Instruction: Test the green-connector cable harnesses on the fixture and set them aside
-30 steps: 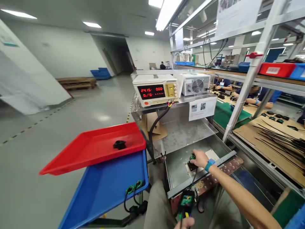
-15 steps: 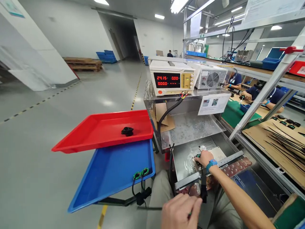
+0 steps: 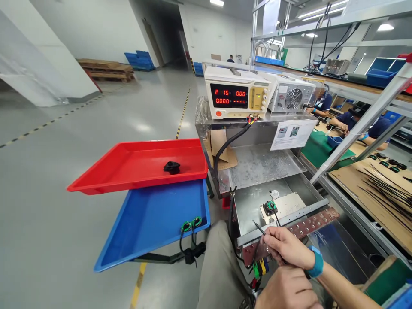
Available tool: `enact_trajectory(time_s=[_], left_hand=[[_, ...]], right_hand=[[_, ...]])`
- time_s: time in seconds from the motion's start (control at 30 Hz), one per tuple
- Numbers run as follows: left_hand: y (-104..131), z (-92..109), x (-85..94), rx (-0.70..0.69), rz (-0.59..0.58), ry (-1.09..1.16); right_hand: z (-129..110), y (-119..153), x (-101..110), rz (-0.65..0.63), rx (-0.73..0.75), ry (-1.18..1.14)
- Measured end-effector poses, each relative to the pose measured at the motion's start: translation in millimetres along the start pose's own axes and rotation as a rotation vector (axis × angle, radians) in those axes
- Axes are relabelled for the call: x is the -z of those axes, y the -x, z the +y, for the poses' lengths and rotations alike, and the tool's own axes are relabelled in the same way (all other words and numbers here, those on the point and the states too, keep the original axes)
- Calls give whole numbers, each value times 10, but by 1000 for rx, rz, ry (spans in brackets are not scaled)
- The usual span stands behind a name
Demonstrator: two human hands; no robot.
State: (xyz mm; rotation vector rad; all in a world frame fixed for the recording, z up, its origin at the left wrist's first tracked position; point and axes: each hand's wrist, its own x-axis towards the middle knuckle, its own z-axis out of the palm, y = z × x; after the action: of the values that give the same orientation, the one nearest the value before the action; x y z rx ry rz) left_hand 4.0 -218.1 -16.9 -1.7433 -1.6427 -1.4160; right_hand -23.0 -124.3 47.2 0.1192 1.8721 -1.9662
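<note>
My right hand (image 3: pixel 286 246), with a blue band at the wrist, pinches a thin black cable (image 3: pixel 258 227) over the front bar of the metal tray. Close beside it at the bottom edge, my left hand (image 3: pixel 288 289) is curled; what it holds, if anything, is hidden. A round green part (image 3: pixel 271 207) with a black lead sits on a pale metal plate (image 3: pixel 291 206) in the tray. Below the copper-coloured strip (image 3: pixel 313 223) hang coloured clips (image 3: pixel 260 268).
At the left, a red tray (image 3: pixel 144 184) holding a black part (image 3: pixel 171 168) overlaps a blue tray (image 3: pixel 154 227) with two green rings (image 3: pixel 191 224). A power supply (image 3: pixel 236 96) stands on the shelf. People work at the right; a slanted post (image 3: pixel 357 128) stands nearby.
My right hand has left the green part and moved down toward the front bar, now holding the cable. My left hand has moved right, close to it. The view has shifted slightly.
</note>
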Motion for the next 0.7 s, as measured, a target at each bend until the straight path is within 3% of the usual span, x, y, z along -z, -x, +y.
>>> enact_trajectory(time_s=[0.07, 0.13, 0.17, 0.23, 0.33, 0.47, 0.53, 0.7], left_hand=[[25, 102, 202, 275, 293, 69], [17, 169, 463, 743, 588, 136], [4, 182, 591, 976, 682, 219], [-23, 172, 804, 1310, 733, 471], [-14, 127, 985, 1434, 589, 691], [99, 127, 1130, 1465, 304, 575], [151, 153, 1231, 1463, 156, 550], [221, 224, 1448, 1433, -146, 735]], right_hand=[[74, 124, -22, 14, 23, -43], [134, 227, -39, -15, 15, -84], [159, 271, -52, -34, 7, -101], [205, 347, -94, -62, 13, -114], [267, 441, -184, -34, 58, 0], [358, 554, -304, 197, 219, 456], [388, 606, -334, 244, 350, 708], [317, 697, -256, 96, 603, 1075]])
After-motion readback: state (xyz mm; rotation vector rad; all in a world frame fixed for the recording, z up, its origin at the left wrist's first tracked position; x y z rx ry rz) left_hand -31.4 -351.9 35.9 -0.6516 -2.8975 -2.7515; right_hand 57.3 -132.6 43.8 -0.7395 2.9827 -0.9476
